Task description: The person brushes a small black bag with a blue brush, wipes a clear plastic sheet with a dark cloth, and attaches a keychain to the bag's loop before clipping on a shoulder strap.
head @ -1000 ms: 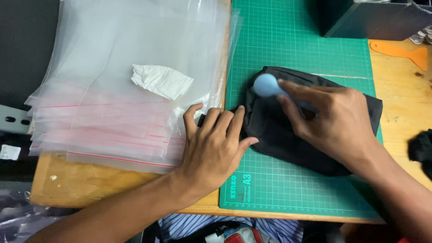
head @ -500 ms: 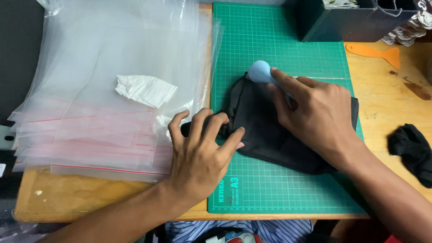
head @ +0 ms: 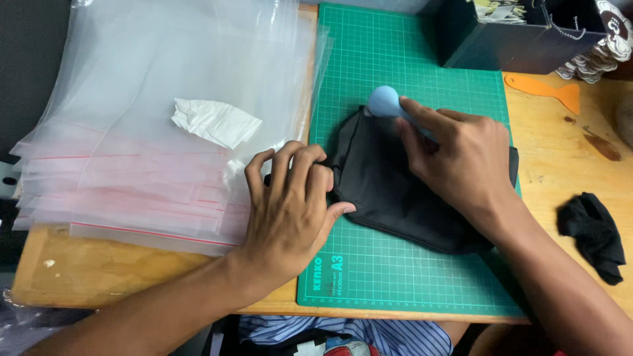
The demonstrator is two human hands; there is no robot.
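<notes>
Black cloth [head: 389, 191] lies under both hands.

Left hand [head: 290, 204] lies flat, fingers curled on the left edge of a folded black fabric piece [head: 382, 191] on a green gridded cutting mat [head: 395, 277]. Right hand [head: 461, 161] presses on the fabric, gripping a light blue round-headed tool [head: 384, 101] at its top edge. Stack of clear plastic zip bags with red strips [head: 132, 171] sits left, a crumpled white paper scrap [head: 214, 122] on top. Small black cloth wad [head: 593, 234] and orange plastic scraper [head: 547, 91] lie on the wooden table [head: 560, 165]. Dark box [head: 501, 39] stands at the top.
</notes>
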